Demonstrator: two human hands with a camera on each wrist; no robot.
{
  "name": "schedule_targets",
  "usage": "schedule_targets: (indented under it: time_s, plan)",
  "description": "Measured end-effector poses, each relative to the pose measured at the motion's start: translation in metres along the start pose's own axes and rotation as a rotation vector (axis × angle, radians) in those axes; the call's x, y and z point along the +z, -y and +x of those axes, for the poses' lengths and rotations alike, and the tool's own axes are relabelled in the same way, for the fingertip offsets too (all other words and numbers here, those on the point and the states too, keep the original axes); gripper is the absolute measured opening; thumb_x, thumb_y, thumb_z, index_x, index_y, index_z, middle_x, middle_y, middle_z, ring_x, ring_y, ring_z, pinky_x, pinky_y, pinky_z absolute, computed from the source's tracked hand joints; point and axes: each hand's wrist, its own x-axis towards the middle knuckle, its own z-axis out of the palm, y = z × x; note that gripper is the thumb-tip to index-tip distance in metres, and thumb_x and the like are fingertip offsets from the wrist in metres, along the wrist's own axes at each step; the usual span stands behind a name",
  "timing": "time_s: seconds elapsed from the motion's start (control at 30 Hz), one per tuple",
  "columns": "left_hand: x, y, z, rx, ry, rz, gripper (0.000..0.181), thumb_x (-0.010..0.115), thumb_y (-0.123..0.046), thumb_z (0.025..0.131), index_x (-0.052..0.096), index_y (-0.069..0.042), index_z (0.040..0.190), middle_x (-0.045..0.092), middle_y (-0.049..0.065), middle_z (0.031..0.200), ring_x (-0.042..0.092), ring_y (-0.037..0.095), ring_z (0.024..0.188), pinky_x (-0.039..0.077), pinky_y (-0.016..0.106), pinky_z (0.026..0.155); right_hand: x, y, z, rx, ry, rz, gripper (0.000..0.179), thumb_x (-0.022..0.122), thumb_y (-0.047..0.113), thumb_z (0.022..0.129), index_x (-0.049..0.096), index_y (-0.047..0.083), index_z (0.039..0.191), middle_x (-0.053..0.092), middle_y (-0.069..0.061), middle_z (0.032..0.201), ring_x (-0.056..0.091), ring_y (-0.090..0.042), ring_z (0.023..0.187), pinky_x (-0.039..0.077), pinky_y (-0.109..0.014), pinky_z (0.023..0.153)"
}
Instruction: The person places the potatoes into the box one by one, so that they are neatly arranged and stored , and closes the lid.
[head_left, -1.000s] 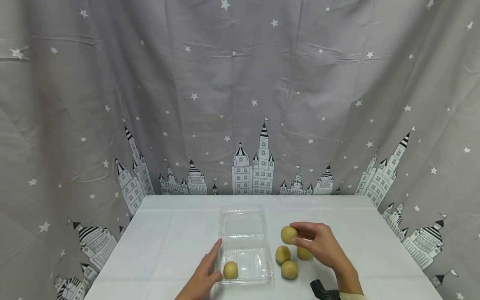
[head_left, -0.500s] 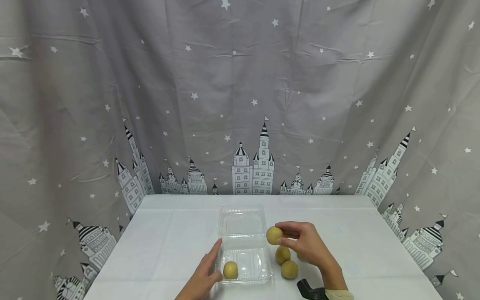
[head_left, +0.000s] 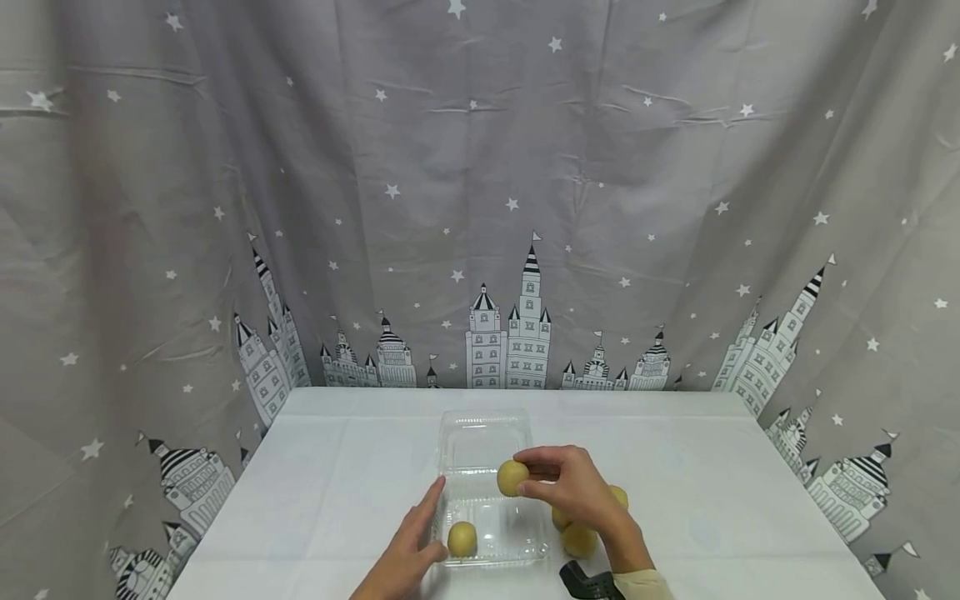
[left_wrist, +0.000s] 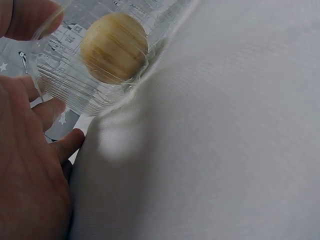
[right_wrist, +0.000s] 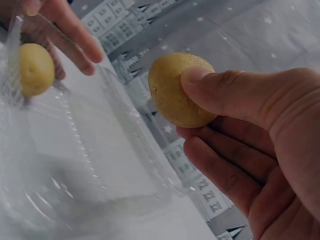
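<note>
In the head view my right hand (head_left: pixel 576 489) pinches a small yellow potato (head_left: pixel 512 478) between thumb and fingers. It is raised over the right part of a clear plastic clamshell container (head_left: pixel 501 537), whose lid (head_left: pixel 483 442) lies back behind the base. Inside, at the near left corner, sits another potato (head_left: pixel 462 540); the left wrist view shows this potato (left_wrist: pixel 114 48) through the clear wall. Along the container's left side lies my left hand (head_left: pixel 408 546), fingers extended and touching the rim. The right wrist view shows the thumb pressed on the held potato (right_wrist: pixel 181 90).
Right of the container, partly behind my right hand and wrist, several potatoes (head_left: pixel 579 542) lie on the white cloth-covered table (head_left: pixel 345 467). A grey curtain (head_left: pixel 420 158) with stars and castles hangs behind the table. A black strap device (head_left: pixel 588 582) is on my right wrist.
My right hand has carried the potato leftward, from above the loose potatoes to over the container. The left hand has stayed at the container's left side.
</note>
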Motion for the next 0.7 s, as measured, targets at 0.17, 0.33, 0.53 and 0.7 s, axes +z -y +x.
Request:
schedule_targets:
  time_s: [0.17, 0.33, 0.53, 0.7]
  plan:
    - [0.0, 0.001, 0.0, 0.024, 0.011, 0.013, 0.106, 0.07, -0.014, 0.077, 0.029, -0.015, 0.175, 0.023, 0.02, 0.181, 0.005, 0.066, 0.163, 0.0, 0.083, 0.124, 0.013, -0.003, 0.006, -0.013, 0.023, 0.004, 0.037, 0.086, 0.018, 0.094, 0.08, 0.006, 0.128, 0.082, -0.009, 0.124, 0.081, -0.022, 0.111, 0.063, -0.024, 0.096]
    - [0.0, 0.001, 0.0, 0.041, 0.02, 0.02, 0.105, 0.069, -0.015, 0.079, 0.028, -0.014, 0.175, 0.022, 0.019, 0.181, 0.006, 0.064, 0.164, -0.002, 0.081, 0.127, 0.025, -0.004, 0.012, -0.02, 0.042, 0.008, 0.036, 0.086, 0.017, 0.093, 0.08, 0.006, 0.127, 0.082, -0.008, 0.124, 0.081, -0.022, 0.111, 0.064, -0.023, 0.095]
    - [-0.002, 0.001, 0.0, 0.038, 0.036, 0.015, 0.106, 0.069, -0.015, 0.079, 0.026, -0.014, 0.175, 0.021, 0.018, 0.182, 0.005, 0.062, 0.165, -0.004, 0.08, 0.128, 0.042, -0.008, 0.019, -0.043, 0.077, -0.019, 0.037, 0.087, 0.013, 0.091, 0.08, 0.003, 0.126, 0.083, -0.01, 0.122, 0.082, -0.016, 0.107, 0.064, -0.023, 0.093]
    - [-0.002, 0.001, 0.0, 0.021, 0.044, 0.019, 0.106, 0.07, -0.016, 0.079, 0.026, -0.016, 0.176, 0.02, 0.02, 0.182, 0.004, 0.063, 0.164, -0.004, 0.081, 0.126, 0.052, -0.01, 0.026, -0.068, 0.105, -0.075, 0.037, 0.088, 0.012, 0.089, 0.081, 0.002, 0.124, 0.083, -0.009, 0.12, 0.081, -0.01, 0.103, 0.064, -0.023, 0.093]
